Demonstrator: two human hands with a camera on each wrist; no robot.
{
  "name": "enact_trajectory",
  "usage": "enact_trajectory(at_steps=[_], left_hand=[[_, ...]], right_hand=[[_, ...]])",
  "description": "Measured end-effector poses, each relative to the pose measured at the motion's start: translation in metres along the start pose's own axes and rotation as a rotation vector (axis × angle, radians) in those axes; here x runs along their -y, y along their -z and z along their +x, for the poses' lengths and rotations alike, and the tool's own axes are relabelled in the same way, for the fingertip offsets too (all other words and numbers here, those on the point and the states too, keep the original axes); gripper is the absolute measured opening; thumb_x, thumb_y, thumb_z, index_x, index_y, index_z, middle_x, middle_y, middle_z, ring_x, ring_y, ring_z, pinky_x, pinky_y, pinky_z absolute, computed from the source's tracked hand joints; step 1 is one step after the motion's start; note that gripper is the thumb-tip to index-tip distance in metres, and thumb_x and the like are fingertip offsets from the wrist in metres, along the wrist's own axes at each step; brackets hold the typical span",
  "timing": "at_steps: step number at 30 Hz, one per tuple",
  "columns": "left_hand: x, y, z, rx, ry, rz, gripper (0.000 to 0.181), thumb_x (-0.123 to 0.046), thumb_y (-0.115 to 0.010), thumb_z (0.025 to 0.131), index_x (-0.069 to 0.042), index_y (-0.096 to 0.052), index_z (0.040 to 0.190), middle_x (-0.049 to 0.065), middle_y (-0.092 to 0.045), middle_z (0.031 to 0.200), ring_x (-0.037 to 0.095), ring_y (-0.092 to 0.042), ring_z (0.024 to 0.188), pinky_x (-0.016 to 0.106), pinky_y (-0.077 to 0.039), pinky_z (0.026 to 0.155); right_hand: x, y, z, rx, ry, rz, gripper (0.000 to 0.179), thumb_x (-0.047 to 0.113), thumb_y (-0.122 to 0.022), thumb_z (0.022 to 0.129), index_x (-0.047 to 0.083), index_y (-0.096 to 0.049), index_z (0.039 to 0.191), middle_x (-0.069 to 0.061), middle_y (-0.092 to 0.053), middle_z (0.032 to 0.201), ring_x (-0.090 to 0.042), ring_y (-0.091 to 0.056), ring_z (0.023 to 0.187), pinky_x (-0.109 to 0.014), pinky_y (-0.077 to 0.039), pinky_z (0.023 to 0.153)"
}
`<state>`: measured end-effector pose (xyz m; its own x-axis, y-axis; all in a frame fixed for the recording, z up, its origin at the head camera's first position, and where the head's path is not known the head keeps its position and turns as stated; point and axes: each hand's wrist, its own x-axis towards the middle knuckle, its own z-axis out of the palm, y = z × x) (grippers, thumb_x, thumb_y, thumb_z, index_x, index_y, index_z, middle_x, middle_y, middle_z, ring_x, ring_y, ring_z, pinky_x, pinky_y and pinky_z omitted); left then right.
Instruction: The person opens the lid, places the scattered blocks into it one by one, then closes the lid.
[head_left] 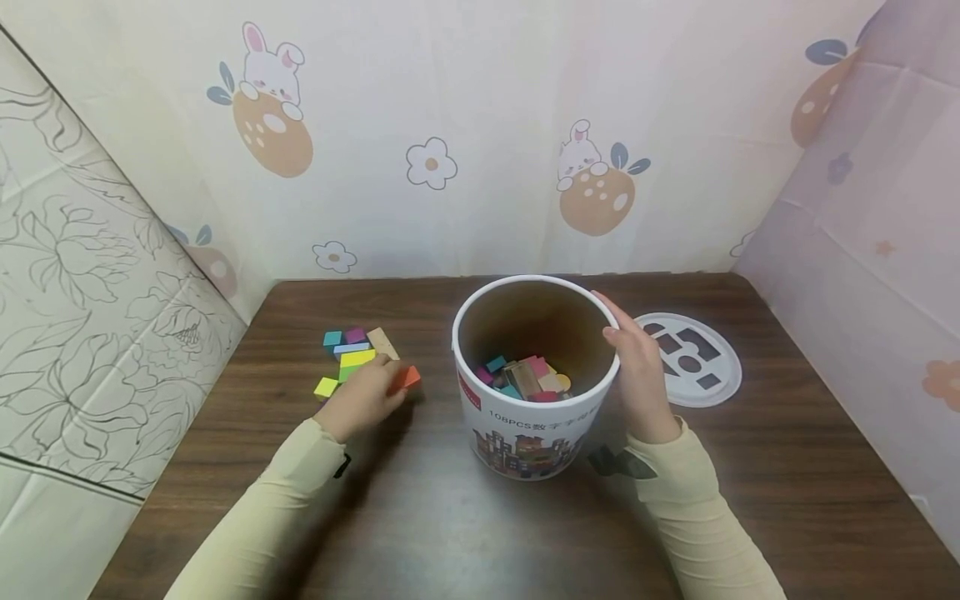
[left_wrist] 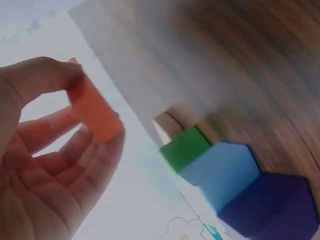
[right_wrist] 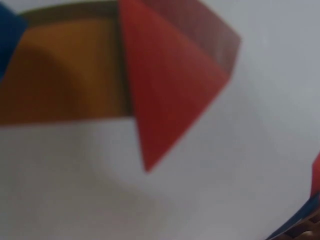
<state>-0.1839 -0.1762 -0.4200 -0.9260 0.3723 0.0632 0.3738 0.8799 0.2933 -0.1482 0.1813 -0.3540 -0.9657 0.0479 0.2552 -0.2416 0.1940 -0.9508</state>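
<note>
My left hand (head_left: 365, 398) pinches an orange block (left_wrist: 95, 110) between thumb and fingers, just right of a small group of toy blocks. In the left wrist view a green block (left_wrist: 186, 149), a light blue block (left_wrist: 222, 170) and a dark purple block (left_wrist: 275, 205) lie beside that hand. At the centre stands a white printed bucket (head_left: 525, 433) with many coloured blocks (head_left: 528, 379) inside. My right hand (head_left: 640, 371) grips its rim on the right side, thumb near the edge. Only the bucket's printed wall (right_wrist: 210, 165) fills the right wrist view.
A white lid (head_left: 723, 367) with shaped holes lies right of the bucket, partly behind the right hand. In the left group are a yellow block (head_left: 326, 388), a teal block (head_left: 332, 339) and a wooden block (head_left: 381, 342). A patterned curtain (head_left: 495, 100) borders the brown table (head_left: 465, 533).
</note>
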Motion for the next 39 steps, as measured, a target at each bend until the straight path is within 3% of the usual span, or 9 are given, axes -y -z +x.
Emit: enact_trajectory(at_steps=[5,10,15,21,23,30,39], left_hand=[[-0.005,0.012,0.002,-0.041,0.017,-0.188,0.038,-0.018,-0.069,0.089,-0.005,-0.063,0.124,0.010,-0.063,0.108,0.022,-0.057,0.089,0.036,-0.057,0.078],[-0.014,0.027,0.004,-0.150,-0.014,-0.306,0.039,-0.019,-0.067,0.091,-0.006,-0.062,0.128,0.009,-0.061,0.113,0.023,-0.058,0.093,0.036,-0.057,0.077],[-0.026,0.041,0.006,-0.283,-0.039,-0.388,0.041,-0.020,-0.066,0.094,-0.006,-0.059,0.132,0.012,-0.059,0.120,0.024,-0.058,0.101,0.043,-0.055,0.088],[-0.044,0.059,0.011,-0.429,-0.115,-0.458,0.044,-0.018,-0.065,0.094,-0.006,-0.057,0.135,0.012,-0.057,0.120,0.020,-0.057,0.087,0.030,-0.052,0.062],[-0.052,0.066,0.014,-0.458,-0.132,-0.468,0.044,-0.020,-0.065,0.094,-0.009,-0.057,0.136,0.010,-0.057,0.120,0.019,-0.054,0.092,0.027,-0.050,0.061],[-0.085,0.081,0.023,-0.439,-0.227,-0.530,0.046,-0.020,-0.067,0.093,-0.014,-0.057,0.138,0.007,-0.057,0.125,0.019,-0.053,0.110,0.036,-0.058,0.085],[-0.127,0.087,0.038,-0.340,-0.393,-0.476,0.046,-0.022,-0.068,0.092,-0.011,-0.058,0.136,0.006,-0.058,0.125,0.016,-0.055,0.108,0.030,-0.057,0.089]], right_hand=[[0.000,0.000,0.000,0.001,0.001,0.003,0.046,0.023,-0.033,0.103,0.017,-0.047,0.146,-0.004,-0.048,0.150,-0.015,-0.048,0.130,-0.035,-0.044,0.107],[0.000,-0.001,0.000,0.000,-0.003,0.005,0.046,0.023,-0.032,0.103,0.017,-0.046,0.147,-0.004,-0.048,0.150,-0.017,-0.047,0.132,-0.045,-0.042,0.111],[0.001,-0.002,0.000,0.001,-0.005,0.022,0.046,0.022,-0.032,0.103,0.017,-0.046,0.147,-0.005,-0.047,0.150,-0.020,-0.046,0.133,-0.053,-0.039,0.112],[0.000,-0.002,0.000,-0.001,-0.005,0.032,0.046,0.021,-0.032,0.103,0.017,-0.046,0.147,-0.005,-0.047,0.150,-0.021,-0.046,0.133,-0.055,-0.037,0.112],[0.000,-0.002,0.000,-0.004,0.001,0.031,0.046,0.022,-0.031,0.103,0.017,-0.046,0.147,-0.005,-0.048,0.150,-0.021,-0.046,0.133,-0.055,-0.037,0.112],[-0.002,-0.003,0.000,0.005,0.043,0.032,0.047,0.031,-0.029,0.105,0.018,-0.045,0.148,-0.003,-0.048,0.149,-0.021,-0.046,0.131,-0.053,-0.038,0.111],[-0.003,-0.004,-0.001,0.011,0.058,0.032,0.048,0.032,-0.028,0.105,0.015,-0.044,0.148,-0.003,-0.048,0.150,-0.020,-0.045,0.132,-0.050,-0.037,0.112]])
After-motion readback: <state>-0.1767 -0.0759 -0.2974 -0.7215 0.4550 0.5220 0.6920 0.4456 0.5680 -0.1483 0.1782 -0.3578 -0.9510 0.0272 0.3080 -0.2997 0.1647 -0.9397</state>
